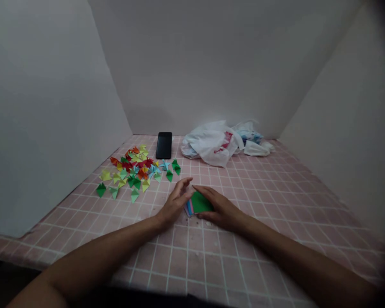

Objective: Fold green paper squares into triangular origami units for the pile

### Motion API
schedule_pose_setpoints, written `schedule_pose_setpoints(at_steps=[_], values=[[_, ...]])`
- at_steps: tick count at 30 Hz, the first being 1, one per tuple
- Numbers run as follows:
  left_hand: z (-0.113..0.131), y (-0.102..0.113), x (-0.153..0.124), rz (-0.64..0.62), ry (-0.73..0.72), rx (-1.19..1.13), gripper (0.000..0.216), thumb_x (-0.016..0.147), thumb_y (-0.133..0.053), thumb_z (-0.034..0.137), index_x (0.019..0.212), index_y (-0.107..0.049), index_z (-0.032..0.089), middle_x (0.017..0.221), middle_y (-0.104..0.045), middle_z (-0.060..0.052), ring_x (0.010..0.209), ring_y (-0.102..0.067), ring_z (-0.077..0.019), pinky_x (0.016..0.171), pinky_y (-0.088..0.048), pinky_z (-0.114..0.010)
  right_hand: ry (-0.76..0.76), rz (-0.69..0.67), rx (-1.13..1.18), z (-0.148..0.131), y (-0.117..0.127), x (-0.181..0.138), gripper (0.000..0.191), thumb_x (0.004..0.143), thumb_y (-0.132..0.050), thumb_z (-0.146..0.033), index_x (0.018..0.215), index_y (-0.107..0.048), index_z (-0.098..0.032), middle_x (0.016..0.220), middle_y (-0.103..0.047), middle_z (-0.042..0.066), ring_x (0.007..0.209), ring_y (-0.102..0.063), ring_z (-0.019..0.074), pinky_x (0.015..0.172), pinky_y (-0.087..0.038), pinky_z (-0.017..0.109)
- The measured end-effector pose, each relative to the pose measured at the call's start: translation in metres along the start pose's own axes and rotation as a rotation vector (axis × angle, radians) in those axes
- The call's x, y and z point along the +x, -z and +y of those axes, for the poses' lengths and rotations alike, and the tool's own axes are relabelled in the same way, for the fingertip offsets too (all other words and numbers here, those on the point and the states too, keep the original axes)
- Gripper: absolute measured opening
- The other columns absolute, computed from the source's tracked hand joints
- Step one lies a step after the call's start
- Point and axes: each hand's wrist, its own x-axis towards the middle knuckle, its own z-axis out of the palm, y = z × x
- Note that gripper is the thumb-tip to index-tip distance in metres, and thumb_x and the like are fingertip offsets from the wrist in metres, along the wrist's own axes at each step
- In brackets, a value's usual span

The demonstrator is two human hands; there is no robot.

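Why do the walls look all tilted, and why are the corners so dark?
Head view: the wide lens tilts the walls outward; the corners go dark, most at the right and bottom; the light is dim and even, with only soft shadows under the left hand, the right hand and the plastic bag; the folded paper shapes look slightly soft.
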Motion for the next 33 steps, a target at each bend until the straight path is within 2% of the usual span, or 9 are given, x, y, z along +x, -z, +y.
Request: schedule_pose_setpoints(at_steps=[3, 6, 12, 17, 21, 24, 27, 31, 33], values=[[0.002, 0.001, 0.0, 0.109, 0.054, -0.07, 0.049, 0.095, -0.053, 0.044, 0.138, -0.049, 0.022, 0.154, -0.048, -0.011, 0.148, -0.039, -0.0241, 0.123, -0.03, -0.041, -0.041, 0.0, -0.046, -0.002, 0.003, 0.001, 0.092, 0.078, -0.082, -0.035, 0.157, -0.035, -0.027, 0.154, -0.048, 0.017, 0.142, -0.046, 0.0367, 0.118, -0.031, 0.064], [0.006, -0.002, -0.003, 0.204, 0.178, -0.143, 0.043, 0.094, -0.052, 0.042, 0.131, -0.052, 0.02, 0.149, -0.052, -0.012, 0.143, -0.045, -0.0252, 0.121, -0.034, -0.042, -0.041, -0.021, -0.031, -0.004, 0.005, 0.002, 0.091, 0.078, -0.082, -0.032, 0.157, -0.036, -0.027, 0.153, -0.05, 0.017, 0.14, -0.048, 0.0345, 0.117, -0.035, 0.061], [0.03, 0.003, -0.007, 0.16, 0.215, -0.131, 0.037, 0.095, -0.049, 0.041, 0.127, -0.055, 0.022, 0.143, -0.056, -0.01, 0.139, -0.049, -0.024, 0.114, -0.042, -0.041, -0.004, -0.032, 0.045, -0.006, 0.007, 0.002, 0.09, 0.082, -0.08, -0.031, 0.158, -0.032, -0.029, 0.157, -0.045, 0.015, 0.144, -0.044, 0.0309, 0.117, -0.039, 0.054], [0.058, 0.029, -0.005, -0.076, 0.324, 0.071, 0.054, 0.085, -0.066, 0.051, 0.132, -0.058, 0.027, 0.152, -0.046, -0.013, 0.132, -0.053, -0.0337, 0.082, -0.06, -0.041, -0.007, -0.058, -0.041, -0.004, 0.009, 0.003, 0.094, 0.078, -0.083, -0.044, 0.157, -0.035, -0.028, 0.155, -0.047, 0.018, 0.145, -0.042, 0.0366, 0.119, -0.029, 0.063], [0.056, 0.029, -0.004, -0.164, 0.376, 0.004, 0.054, 0.087, -0.065, 0.051, 0.135, -0.056, 0.028, 0.152, -0.046, -0.013, 0.128, -0.057, -0.0307, 0.084, -0.061, -0.039, 0.024, -0.065, -0.057, -0.007, 0.009, 0.004, 0.089, 0.08, -0.082, -0.042, 0.156, -0.037, -0.028, 0.152, -0.051, 0.017, 0.14, -0.048, 0.0358, 0.115, -0.036, 0.061], [0.043, 0.024, -0.001, -0.147, 0.296, -0.1, 0.051, 0.091, -0.06, 0.05, 0.136, -0.053, 0.026, 0.15, -0.048, -0.012, 0.133, -0.054, -0.0293, 0.096, -0.057, -0.042, 0.024, -0.063, -0.062, -0.008, 0.009, 0.003, 0.089, 0.08, -0.082, -0.041, 0.156, -0.038, -0.026, 0.148, -0.054, 0.017, 0.135, -0.052, 0.0347, 0.111, -0.043, 0.056], [0.032, 0.022, 0.002, -0.096, 0.192, -0.101, 0.05, 0.093, -0.056, 0.05, 0.135, -0.052, 0.023, 0.147, -0.051, -0.013, 0.134, -0.053, -0.0288, 0.105, -0.052, -0.044, 0.019, -0.041, -0.1, -0.007, 0.008, 0.002, 0.094, 0.076, -0.084, -0.047, 0.155, -0.039, -0.025, 0.151, -0.05, 0.019, 0.139, -0.047, 0.0369, 0.112, -0.04, 0.058], [0.027, 0.021, 0.003, -0.078, -0.019, 0.176, 0.04, 0.091, -0.057, 0.042, 0.126, -0.061, 0.023, 0.146, -0.052, -0.011, 0.141, -0.046, -0.028, 0.108, -0.047, -0.043, 0.022, -0.036, -0.127, -0.004, 0.005, 0.002, 0.091, 0.077, -0.082, -0.05, 0.154, -0.041, -0.025, 0.147, -0.053, 0.019, 0.135, -0.05, 0.0372, 0.11, -0.041, 0.059], [0.029, 0.02, 0.003, -0.064, -0.131, 0.339, 0.03, 0.09, -0.057, 0.038, 0.114, -0.066, 0.021, 0.132, -0.061, -0.012, 0.129, -0.054, -0.0269, 0.102, -0.05, -0.041, 0.021, -0.03, -0.134, -0.004, 0.005, 0.002, 0.088, 0.077, -0.082, -0.05, 0.152, -0.043, -0.024, 0.14, -0.057, 0.019, 0.128, -0.054, 0.0363, 0.107, -0.044, 0.057]])
